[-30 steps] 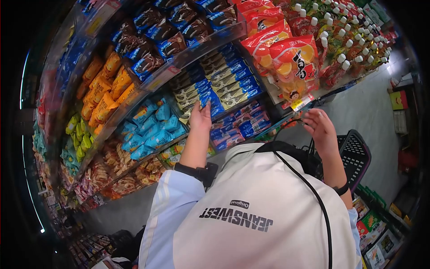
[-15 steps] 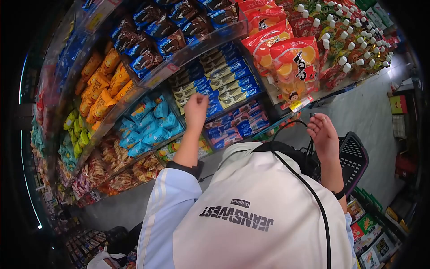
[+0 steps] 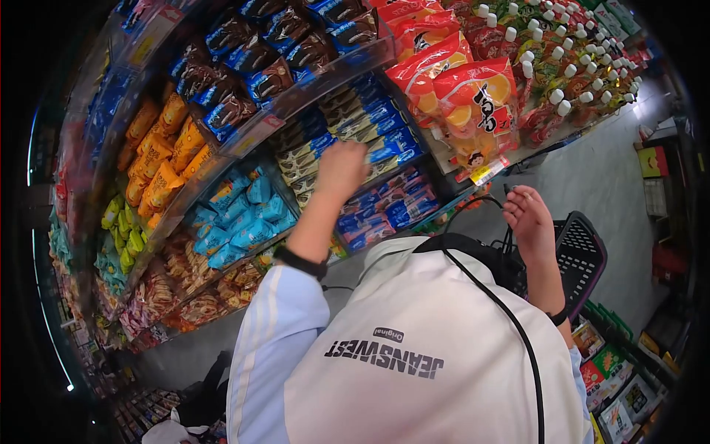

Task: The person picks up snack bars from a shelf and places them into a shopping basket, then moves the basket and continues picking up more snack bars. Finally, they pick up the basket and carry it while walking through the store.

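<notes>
My left hand (image 3: 342, 169) is over the shelf bin of blue-and-cream snack packs (image 3: 396, 148). Its fingers are curled down and slightly blurred, so whatever they grip is hidden. Just below lie pink-and-blue packs (image 3: 392, 203) in another bin. My right hand (image 3: 529, 214) is raised in front of my body, fingers curled in, with a small dark thing at the fingertips that I cannot make out. Behind my right forearm shows a dark, perforated shopping basket (image 3: 584, 248). A black cable (image 3: 510, 314) runs down over my white top.
Red bags with an orange picture (image 3: 477, 111) stand at the shelf's right end, beside white-capped pouches (image 3: 558, 74). Light blue packets (image 3: 244, 218), orange packets (image 3: 159, 166) and dark blue packets (image 3: 270, 81) fill bins to the left. A clear divider (image 3: 325, 81) edges the upper row.
My left hand has moved right and slightly forward across the blue-and-cream packs. The view has shifted a little, while my right hand keeps nearly the same pose.
</notes>
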`<move>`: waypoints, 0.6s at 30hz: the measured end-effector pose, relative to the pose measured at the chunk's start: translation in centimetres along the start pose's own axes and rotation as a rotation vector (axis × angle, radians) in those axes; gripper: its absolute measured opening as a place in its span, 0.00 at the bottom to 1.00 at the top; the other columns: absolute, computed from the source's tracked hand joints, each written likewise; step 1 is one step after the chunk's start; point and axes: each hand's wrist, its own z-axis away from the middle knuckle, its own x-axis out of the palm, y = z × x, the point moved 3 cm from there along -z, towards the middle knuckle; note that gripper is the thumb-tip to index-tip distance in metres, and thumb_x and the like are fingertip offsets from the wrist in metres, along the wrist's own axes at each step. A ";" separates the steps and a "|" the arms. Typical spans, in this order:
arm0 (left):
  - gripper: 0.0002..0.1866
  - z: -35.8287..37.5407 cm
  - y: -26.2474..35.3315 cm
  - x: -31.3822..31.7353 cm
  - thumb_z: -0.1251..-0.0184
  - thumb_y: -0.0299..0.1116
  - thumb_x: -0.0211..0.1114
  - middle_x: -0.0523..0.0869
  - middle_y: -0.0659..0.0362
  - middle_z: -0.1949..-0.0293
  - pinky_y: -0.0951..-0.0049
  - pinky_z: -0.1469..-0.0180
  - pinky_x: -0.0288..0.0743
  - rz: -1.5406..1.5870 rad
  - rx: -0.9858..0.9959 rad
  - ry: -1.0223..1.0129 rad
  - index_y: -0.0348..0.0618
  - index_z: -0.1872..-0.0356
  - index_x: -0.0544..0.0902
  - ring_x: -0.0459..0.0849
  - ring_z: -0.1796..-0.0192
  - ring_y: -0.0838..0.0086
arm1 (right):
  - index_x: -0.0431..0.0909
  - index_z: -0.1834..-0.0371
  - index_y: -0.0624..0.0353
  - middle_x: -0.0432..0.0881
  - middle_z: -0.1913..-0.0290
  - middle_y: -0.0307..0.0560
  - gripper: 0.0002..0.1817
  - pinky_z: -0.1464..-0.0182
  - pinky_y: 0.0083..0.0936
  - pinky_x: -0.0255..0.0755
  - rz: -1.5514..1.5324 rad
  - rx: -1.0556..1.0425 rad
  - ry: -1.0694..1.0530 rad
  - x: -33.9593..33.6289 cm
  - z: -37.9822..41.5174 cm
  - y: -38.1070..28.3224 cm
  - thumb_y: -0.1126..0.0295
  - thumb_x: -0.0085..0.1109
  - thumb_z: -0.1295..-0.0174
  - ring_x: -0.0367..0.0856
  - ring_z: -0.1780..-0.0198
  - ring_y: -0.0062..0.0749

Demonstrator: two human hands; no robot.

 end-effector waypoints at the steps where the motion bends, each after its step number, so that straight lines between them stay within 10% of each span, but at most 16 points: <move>1: 0.11 -1.0 0.9 0.8 0.53 0.33 0.66 0.79 0.52 0.67 0.61 0.58 0.72 -0.001 0.035 -0.023 0.40 0.69 0.78 0.78 0.58 0.57 | 0.70 0.54 0.59 0.77 0.60 0.42 0.13 0.54 0.21 0.68 -0.009 0.003 0.005 0.0 0.0 0.0 0.65 0.48 0.39 0.75 0.59 0.26; 18: 0.06 -0.8 3.0 2.3 0.43 0.29 0.58 0.77 0.50 0.68 0.63 0.60 0.71 0.407 0.108 0.086 0.39 0.66 0.77 0.77 0.62 0.56 | 0.70 0.54 0.59 0.76 0.61 0.43 0.13 0.52 0.22 0.68 0.037 -0.048 0.254 -8.1 2.8 -0.7 0.67 0.50 0.40 0.76 0.59 0.28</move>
